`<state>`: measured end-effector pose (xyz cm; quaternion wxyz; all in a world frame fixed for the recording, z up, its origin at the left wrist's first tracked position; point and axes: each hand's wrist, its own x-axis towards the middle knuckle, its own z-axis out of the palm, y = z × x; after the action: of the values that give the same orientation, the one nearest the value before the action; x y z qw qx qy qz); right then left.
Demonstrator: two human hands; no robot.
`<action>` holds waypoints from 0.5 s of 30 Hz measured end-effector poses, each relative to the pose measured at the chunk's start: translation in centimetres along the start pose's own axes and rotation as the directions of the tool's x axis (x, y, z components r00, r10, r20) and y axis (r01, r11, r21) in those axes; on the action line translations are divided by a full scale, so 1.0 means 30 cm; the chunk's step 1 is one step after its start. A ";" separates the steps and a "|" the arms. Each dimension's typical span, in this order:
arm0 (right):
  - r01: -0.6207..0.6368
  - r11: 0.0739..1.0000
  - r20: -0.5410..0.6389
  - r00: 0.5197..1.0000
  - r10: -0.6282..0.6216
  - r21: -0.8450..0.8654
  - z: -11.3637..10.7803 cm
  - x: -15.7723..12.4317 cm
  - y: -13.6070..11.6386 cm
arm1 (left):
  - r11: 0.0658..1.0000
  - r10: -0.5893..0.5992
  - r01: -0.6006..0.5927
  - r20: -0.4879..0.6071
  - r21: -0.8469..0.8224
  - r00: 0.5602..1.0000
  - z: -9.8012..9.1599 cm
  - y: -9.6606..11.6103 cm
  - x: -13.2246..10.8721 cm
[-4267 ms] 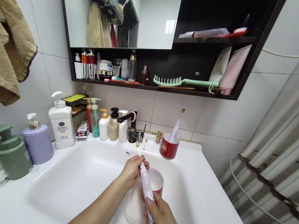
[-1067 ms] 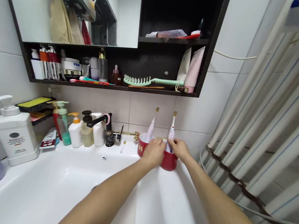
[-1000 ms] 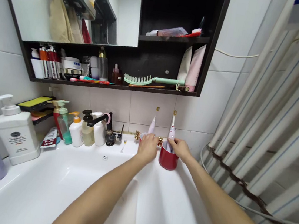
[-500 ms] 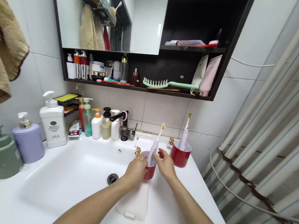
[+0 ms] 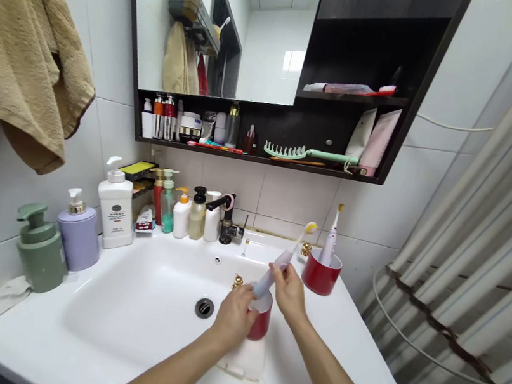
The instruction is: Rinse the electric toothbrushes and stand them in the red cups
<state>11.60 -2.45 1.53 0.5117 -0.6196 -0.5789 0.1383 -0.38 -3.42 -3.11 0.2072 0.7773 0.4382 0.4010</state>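
My right hand (image 5: 291, 295) pinches the handle of a pale electric toothbrush (image 5: 274, 273), tilted to the upper right with its yellow-tipped head on top. My left hand (image 5: 233, 318) is closed around the left side of a red cup (image 5: 261, 326) with a white inside. The toothbrush's lower end is just above the cup's rim, close to my left fingers, and is partly hidden by them. A gold ornament (image 5: 237, 280) shows by the cup. Under the cup lies a whitish flat piece (image 5: 246, 364), mostly covered.
A second red cup (image 5: 321, 277) on the right of the counter holds another electric toothbrush (image 5: 329, 244). The white sink (image 5: 133, 308) has a black faucet (image 5: 227, 220) behind it. Several pump bottles, including a purple one (image 5: 78, 239), line the left and back. A dark mirror cabinet (image 5: 261, 160) hangs above.
The toothbrush has gone from nearly upright in the cup to tilted right and raised, with my right hand now gripping it. The cup sits slightly nearer. The view has shifted left.
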 end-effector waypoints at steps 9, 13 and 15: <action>-0.014 0.999 0.317 0.948 0.002 0.035 -0.050 -0.150 -0.031 | 0.374 -0.341 0.228 0.095 -0.899 0.935 -0.044 0.059 0.111; -0.129 0.987 0.488 0.870 0.067 0.093 -0.010 -0.197 -0.013 | 0.169 -0.416 0.313 0.220 -0.935 0.882 -0.036 0.036 0.103; -0.280 0.949 0.606 0.784 0.136 0.148 -0.002 -0.202 -0.023 | 0.119 -0.479 0.301 0.211 -0.946 0.852 -0.036 0.015 0.105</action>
<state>9.49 -7.83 -0.46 0.3567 -0.5428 -0.6163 0.4453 -0.09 -1.02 -0.76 0.7013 0.3086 0.3003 0.5682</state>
